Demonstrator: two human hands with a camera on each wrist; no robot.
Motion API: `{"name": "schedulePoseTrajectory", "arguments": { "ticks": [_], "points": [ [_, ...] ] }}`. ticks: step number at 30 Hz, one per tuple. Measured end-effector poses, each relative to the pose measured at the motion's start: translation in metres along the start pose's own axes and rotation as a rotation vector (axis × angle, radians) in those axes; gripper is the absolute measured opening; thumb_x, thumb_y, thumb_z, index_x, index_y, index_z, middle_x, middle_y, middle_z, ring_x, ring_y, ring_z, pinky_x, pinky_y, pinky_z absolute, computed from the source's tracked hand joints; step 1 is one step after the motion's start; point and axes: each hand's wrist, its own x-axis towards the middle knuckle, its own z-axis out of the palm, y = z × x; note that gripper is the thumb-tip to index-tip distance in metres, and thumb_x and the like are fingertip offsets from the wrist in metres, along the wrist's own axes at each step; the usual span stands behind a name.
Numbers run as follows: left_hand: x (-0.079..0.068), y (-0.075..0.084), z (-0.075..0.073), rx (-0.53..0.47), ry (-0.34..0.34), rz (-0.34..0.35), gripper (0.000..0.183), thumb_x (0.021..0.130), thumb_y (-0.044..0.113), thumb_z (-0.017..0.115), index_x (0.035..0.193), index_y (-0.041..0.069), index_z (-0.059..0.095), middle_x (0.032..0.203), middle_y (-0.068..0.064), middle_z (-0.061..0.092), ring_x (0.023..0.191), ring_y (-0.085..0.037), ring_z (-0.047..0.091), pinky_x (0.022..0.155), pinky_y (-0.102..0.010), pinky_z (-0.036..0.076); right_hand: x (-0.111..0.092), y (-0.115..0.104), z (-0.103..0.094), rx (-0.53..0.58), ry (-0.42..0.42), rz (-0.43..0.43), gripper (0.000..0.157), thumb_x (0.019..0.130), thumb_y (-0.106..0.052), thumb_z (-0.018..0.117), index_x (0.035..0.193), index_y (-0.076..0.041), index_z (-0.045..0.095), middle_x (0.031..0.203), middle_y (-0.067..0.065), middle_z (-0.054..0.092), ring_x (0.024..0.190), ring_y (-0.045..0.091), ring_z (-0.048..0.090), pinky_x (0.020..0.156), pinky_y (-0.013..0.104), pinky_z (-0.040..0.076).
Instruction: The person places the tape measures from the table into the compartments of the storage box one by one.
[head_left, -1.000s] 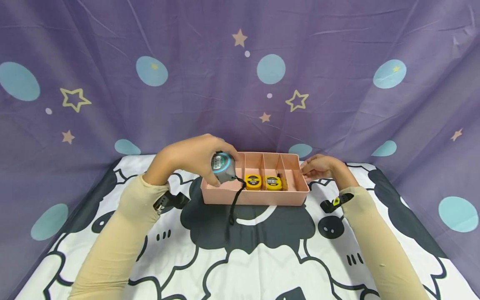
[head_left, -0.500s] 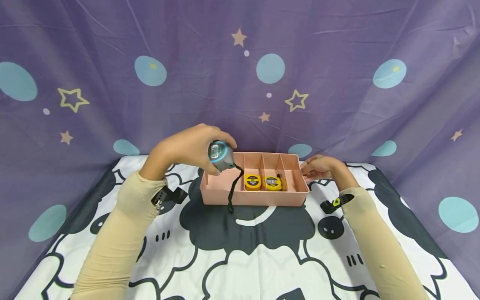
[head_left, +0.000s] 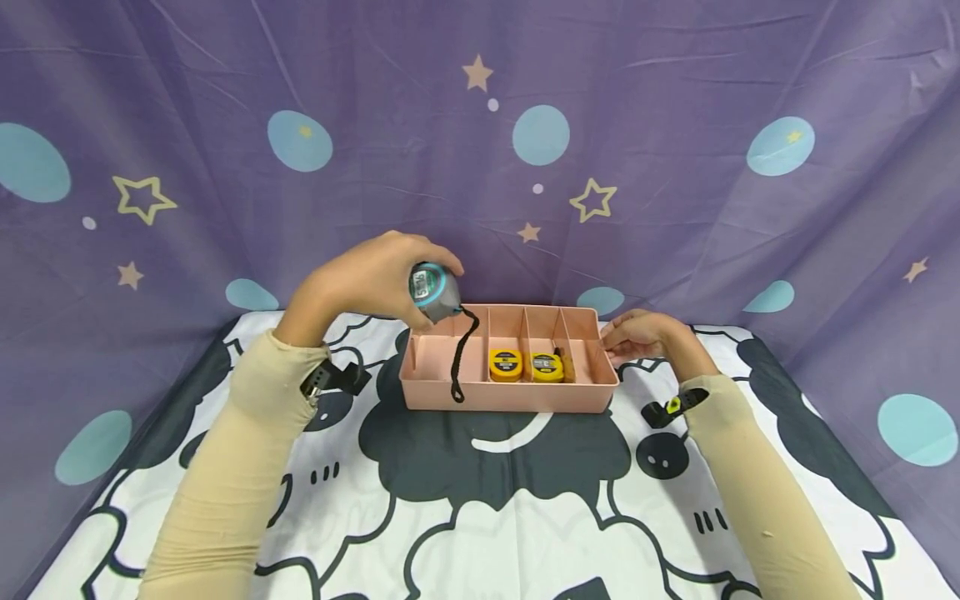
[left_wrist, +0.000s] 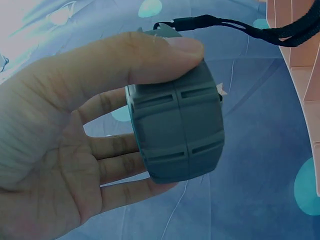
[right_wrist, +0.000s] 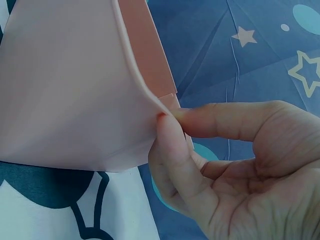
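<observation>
Above the left end of the pink divided box (head_left: pixel 465 396), my left hand (head_left: pixel 375 271) holds up a grey tape measure (head_left: pixel 438 292) with a blue ring around its label. The left wrist view has the thumb over one side of its ribbed case (left_wrist: pixel 175 130) and the fingers behind. A black wrist strap (head_left: pixel 467 350) dangles from it, overlapping the box in the head view. My right hand (head_left: pixel 636 333) pinches the rim of the box's right end wall (right_wrist: pixel 75 90) between thumb and finger. Two yellow tape measures, one (head_left: pixel 506 365) and another (head_left: pixel 547 367), lie in separate middle compartments.
A white cloth (head_left: pixel 487 550) with black cartoon sheep outlines covers the table. Close behind the box hangs a purple curtain (head_left: pixel 420 167) with stars and blue spots. Thin dividers (head_left: pixel 527 329) split the box crosswise.
My left hand has risen and shifted slightly left and back with the grey tape measure, lifting it out from the box's left end. The right hand and the box have stayed put.
</observation>
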Motion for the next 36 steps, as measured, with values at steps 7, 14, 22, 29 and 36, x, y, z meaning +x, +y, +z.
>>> {"name": "schedulePoseTrajectory", "arguments": {
  "ticks": [7, 14, 22, 29, 36],
  "points": [
    [0.005, 0.001, -0.006, 0.008, -0.031, -0.029, 0.068, 0.06, 0.015, 0.094, 0.124, 0.019, 0.072, 0.109, -0.003, 0.072, 0.091, -0.02, 0.065, 0.078, -0.035, 0.055, 0.0, 0.0, -0.001, 0.001, 0.004, -0.004, 0.01, 0.1, 0.003, 0.051, 0.099, -0.003, 0.058, 0.08, 0.0, 0.063, 0.073, 0.008, 0.065, 0.073, 0.021, 0.059],
    [0.013, -0.004, -0.011, 0.022, -0.058, -0.059, 0.068, 0.06, 0.011, 0.092, 0.124, 0.018, 0.072, 0.111, -0.003, 0.072, 0.091, -0.021, 0.065, 0.079, -0.036, 0.055, 0.001, -0.001, -0.002, -0.006, -0.002, -0.014, 0.008, 0.1, 0.003, 0.051, 0.1, -0.001, 0.058, 0.081, 0.0, 0.063, 0.073, 0.008, 0.065, 0.072, 0.021, 0.059],
    [0.02, -0.009, -0.009, 0.053, -0.077, -0.092, 0.068, 0.06, 0.011, 0.091, 0.125, 0.017, 0.071, 0.11, -0.006, 0.072, 0.091, -0.023, 0.063, 0.078, -0.038, 0.054, 0.0, -0.002, -0.003, -0.02, 0.009, -0.011, 0.007, 0.1, 0.002, 0.052, 0.104, 0.001, 0.056, 0.081, -0.001, 0.064, 0.073, 0.008, 0.064, 0.072, 0.02, 0.059],
    [0.024, -0.015, 0.0, 0.038, -0.104, -0.098, 0.066, 0.062, 0.009, 0.09, 0.125, 0.016, 0.071, 0.112, -0.007, 0.07, 0.091, -0.023, 0.063, 0.078, -0.037, 0.054, 0.003, -0.001, -0.004, -0.009, 0.01, -0.007, 0.006, 0.1, 0.003, 0.051, 0.103, 0.002, 0.056, 0.08, 0.0, 0.064, 0.071, 0.008, 0.065, 0.071, 0.021, 0.058],
    [0.028, -0.017, 0.008, 0.036, -0.133, -0.105, 0.066, 0.062, 0.008, 0.088, 0.125, 0.015, 0.07, 0.114, -0.008, 0.069, 0.09, -0.023, 0.063, 0.078, -0.037, 0.055, 0.004, 0.0, -0.004, -0.003, 0.023, 0.001, 0.007, 0.099, 0.004, 0.051, 0.1, 0.0, 0.058, 0.08, 0.001, 0.064, 0.071, 0.009, 0.064, 0.072, 0.021, 0.059]
  ]
}}
